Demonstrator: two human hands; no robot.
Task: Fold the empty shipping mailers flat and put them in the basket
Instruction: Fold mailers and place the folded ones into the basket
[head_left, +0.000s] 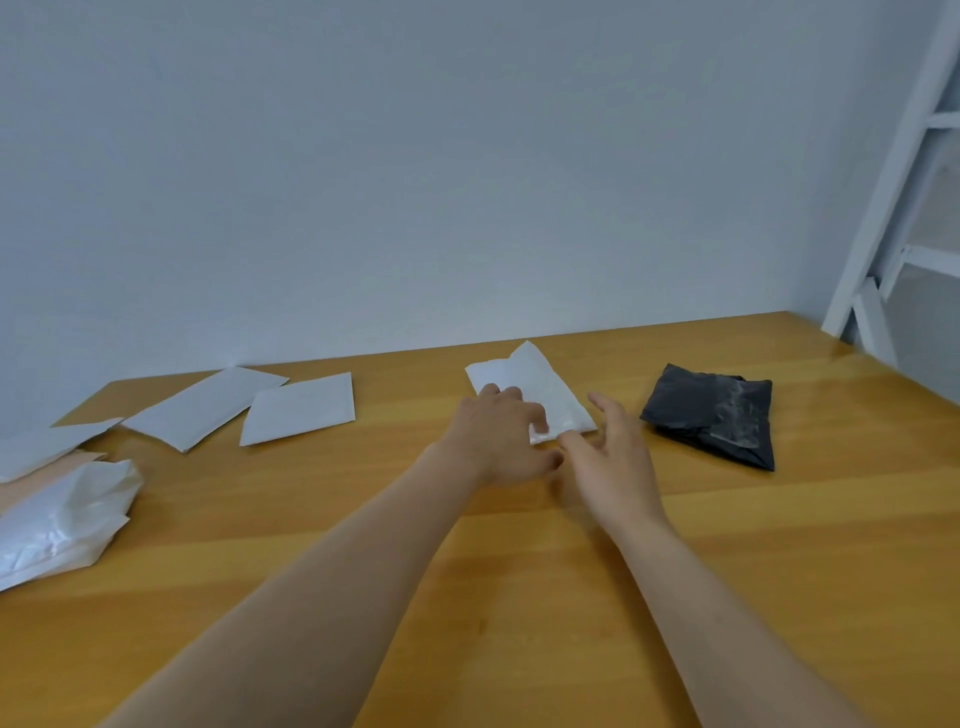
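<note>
On the table (727, 571), we are laying the bent fingers of our left hand (498, 431) on the white mailer (550, 384), unable to tell whether they grip it, while our right hand (613, 457) is hovering open-fingered just right of it.

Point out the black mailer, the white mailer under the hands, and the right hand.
black mailer (711, 415), head view, middle of its crumpled top.
white mailer (545, 382), head view, bare far part past the fingers.
right hand (615, 460), head view, back of the hand.
</note>
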